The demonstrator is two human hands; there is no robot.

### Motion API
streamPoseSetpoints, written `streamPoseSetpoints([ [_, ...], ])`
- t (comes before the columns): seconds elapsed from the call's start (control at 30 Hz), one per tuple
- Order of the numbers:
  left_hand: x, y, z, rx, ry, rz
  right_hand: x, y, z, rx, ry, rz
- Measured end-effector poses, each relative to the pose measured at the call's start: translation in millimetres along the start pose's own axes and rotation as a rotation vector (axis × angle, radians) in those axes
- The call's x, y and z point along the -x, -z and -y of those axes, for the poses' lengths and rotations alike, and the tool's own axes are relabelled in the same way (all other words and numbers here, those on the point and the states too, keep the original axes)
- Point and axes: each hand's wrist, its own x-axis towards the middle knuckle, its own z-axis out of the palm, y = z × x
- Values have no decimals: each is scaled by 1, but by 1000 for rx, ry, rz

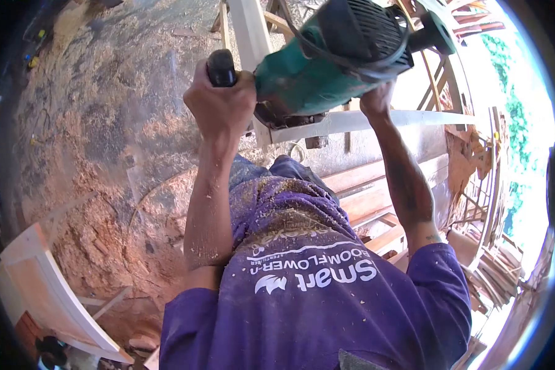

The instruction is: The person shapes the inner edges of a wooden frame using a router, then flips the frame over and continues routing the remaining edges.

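Observation:
A green and black power tool, which looks like a router (317, 77), sits over the near corner of a pale wooden frame (376, 125). My left hand (219, 102) is wrapped round its black side handle, knuckles toward me. On the far right side, my right hand (377, 98) reaches behind the tool body and grips it; most of those fingers are hidden. A dark cord loops across the vented motor cap. The tool's base and cutter are mostly out of sight. One pale rail (250, 34) runs away from the corner, and another extends to the right.
Sawdust and shavings cover the floor (105, 135) and my purple shirt (327, 308). A curved wooden panel (43, 290) leans at lower left. Planks (376, 191) lie to the right of my legs, with stacked wood strips (496, 271) beyond.

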Motion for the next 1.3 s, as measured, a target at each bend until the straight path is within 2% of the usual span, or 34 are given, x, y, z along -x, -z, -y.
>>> streamPoseSetpoints([
  [0.07, 11, 3, -2, -22, 11, -26, 12, 4, 9, 151, 38, -50],
  [0.13, 19, 4, -4, 45, 37, -8, 15, 25, -15, 700, 586, 10],
  [0.17, 22, 5, -5, 41, 51, -29, 20, 33, -24, 714, 553, 93],
  [0.2, 26, 7, -7, 33, 74, 9, 21, 44, -36, 480, 496, 186],
  [0.27, 31, 11, -11, 22, 110, 92, 46, 62, -101, 234, 355, 108],
  [0.33, 35, 9, -8, 37, 55, 57, 50, 37, -36, -113, 39, 15],
  [0.37, 36, 9, -10, 40, 49, 52, 51, 52, -45, 315, 221, 153],
  [0.4, 37, 10, -11, 43, 40, 50, 56, 60, -54, 345, 212, 133],
  [0.47, 41, 9, -5, 52, 60, 94, 55, 54, -31, 408, 181, 113],
  [0.53, 47, 9, -1, 41, 4, 41, 54, 52, -21, 474, 152, 116],
  [0.57, 47, 10, 2, 27, -101, 33, 53, 52, -17, 506, 141, 121],
  [0.8, 33, 10, 5, 180, -120, 64, 36, 38, -15, 640, 55, 142],
  [0.9, 11, 4, 5, 190, -54, 59, 25, 35, -15, 667, 29, 139],
  [1.3, -68, -27, 24, 154, -60, 39, -37, 2, -44, 722, -37, 158],
])
